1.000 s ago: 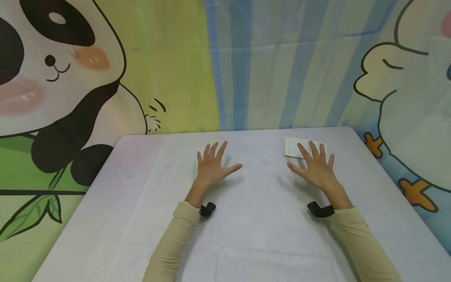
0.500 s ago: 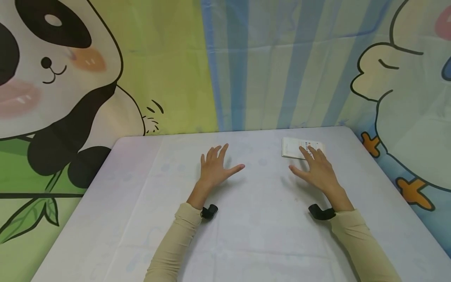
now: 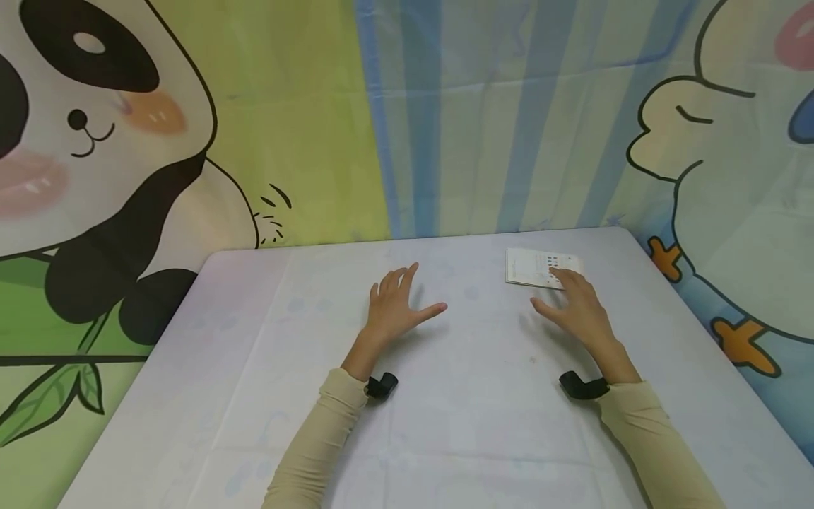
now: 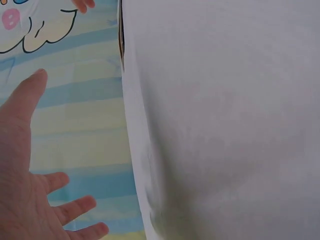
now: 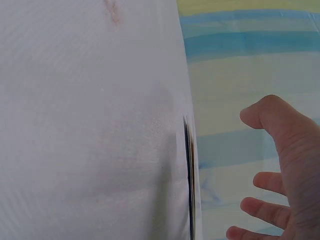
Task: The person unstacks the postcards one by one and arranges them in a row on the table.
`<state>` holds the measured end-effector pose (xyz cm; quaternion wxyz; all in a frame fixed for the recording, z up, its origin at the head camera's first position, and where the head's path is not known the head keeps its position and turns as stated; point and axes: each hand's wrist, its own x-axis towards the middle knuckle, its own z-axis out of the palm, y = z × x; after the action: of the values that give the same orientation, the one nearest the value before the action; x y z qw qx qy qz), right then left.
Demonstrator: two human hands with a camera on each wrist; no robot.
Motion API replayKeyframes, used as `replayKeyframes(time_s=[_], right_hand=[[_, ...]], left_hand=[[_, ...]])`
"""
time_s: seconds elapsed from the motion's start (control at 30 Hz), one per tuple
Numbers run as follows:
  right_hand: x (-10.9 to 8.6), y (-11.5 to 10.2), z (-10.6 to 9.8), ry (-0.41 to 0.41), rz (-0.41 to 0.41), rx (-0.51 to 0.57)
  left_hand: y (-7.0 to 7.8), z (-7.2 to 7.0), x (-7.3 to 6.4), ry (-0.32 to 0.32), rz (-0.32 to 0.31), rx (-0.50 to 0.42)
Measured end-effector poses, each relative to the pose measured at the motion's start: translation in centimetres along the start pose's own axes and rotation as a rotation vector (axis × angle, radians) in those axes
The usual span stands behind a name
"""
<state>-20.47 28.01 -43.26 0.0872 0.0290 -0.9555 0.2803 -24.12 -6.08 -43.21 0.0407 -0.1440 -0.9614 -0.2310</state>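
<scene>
My left hand [image 3: 389,309] hovers over the middle of the table with its thumb spread wide and its fingers loosely bent; it holds nothing. To the right, my right hand [image 3: 581,311] is held palm down, fingers relaxed, thumb pointing inward. Its fingertips overlap a thin white booklet [image 3: 528,268] in the head view. The booklet lies flat near the table's far edge and shows printed text and small coloured marks. The right wrist view catches the booklet's edge [image 5: 190,175] from the side, apart from the thumb and fingers.
A white cloth covers the table [image 3: 470,424]. Behind it hangs a printed backdrop [image 3: 305,127] with a panda on the left and a pale cartoon figure on the right. A dark camera mount [image 3: 383,386] sits at the left wrist, another mount [image 3: 583,386] at the right.
Both hands' fingers have gone from widely spread to more bent and closer together. The left hand has shifted slightly right and down in the view. The booklet stays on the table.
</scene>
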Motion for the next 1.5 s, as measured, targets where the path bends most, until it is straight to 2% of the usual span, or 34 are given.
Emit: replayKeyframes(time_s=[0.2, 0.47, 0.6, 0.77, 1.0, 1.2, 1.5], right_hand=[[0.0, 0.7, 0.1, 0.04, 0.016, 0.026], [-0.2, 1.6, 0.3, 0.076, 0.041, 0.058], [-0.2, 2.0, 0.3, 0.114, 0.041, 0.081], [-0.3, 2.4, 0.1, 0.154, 0.051, 0.124], [-0.4, 3.1, 0.5, 0.188, 0.062, 0.222], [-0.5, 3.4, 0.6, 0.224, 0.081, 0.253], [-0.5, 4.0, 0.5, 0.204, 0.128, 0.242]], left_hand=[[0.5, 0.2, 0.0, -0.02, -0.001, -0.013], [0.8, 0.7, 0.4, -0.036, 0.021, -0.076], [0.8, 1.0, 0.5, -0.056, 0.013, -0.158], [0.8, 1.3, 0.7, -0.098, -0.029, -0.285], [1.3, 1.6, 0.8, -0.129, -0.047, -0.362], [2.0, 1.9, 1.0, -0.149, -0.029, -0.387], [2.8, 2.6, 1.5, -0.173, 0.017, -0.387]])
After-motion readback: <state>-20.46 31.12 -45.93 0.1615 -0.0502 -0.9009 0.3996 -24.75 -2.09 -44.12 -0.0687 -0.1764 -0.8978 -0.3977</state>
